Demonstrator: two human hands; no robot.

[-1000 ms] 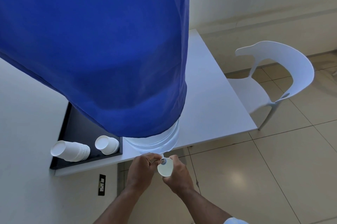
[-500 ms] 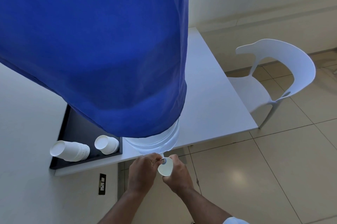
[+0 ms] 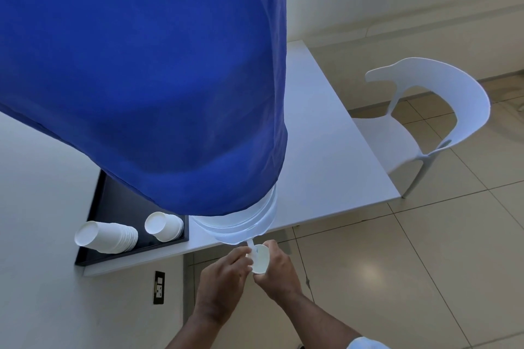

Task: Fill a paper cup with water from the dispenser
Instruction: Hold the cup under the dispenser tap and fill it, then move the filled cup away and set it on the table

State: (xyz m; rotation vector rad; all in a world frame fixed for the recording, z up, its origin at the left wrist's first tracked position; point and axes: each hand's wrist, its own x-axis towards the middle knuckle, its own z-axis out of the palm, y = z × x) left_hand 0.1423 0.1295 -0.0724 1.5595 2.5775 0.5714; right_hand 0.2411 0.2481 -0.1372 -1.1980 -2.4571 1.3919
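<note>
Paper cup (image 3: 260,259) at lower centre, wrapped by the right hand (image 3: 276,270), under the dispenser (image 3: 243,225) tap, left hand (image 3: 224,275) apparently pinching the tap, bench (image 3: 326,150) above.

A small white paper cup (image 3: 260,259) is held upright just under the white tap (image 3: 251,246) at the near edge of the dispenser (image 3: 241,223). The dispenser is a clear water jug draped in a blue cloth (image 3: 141,79), standing at the table's near edge.

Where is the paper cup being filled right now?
In the head view, the paper cup sits low and centre, held in the right hand just under the dispenser's white tap, off the table's front edge, with the left hand beside it.
</note>
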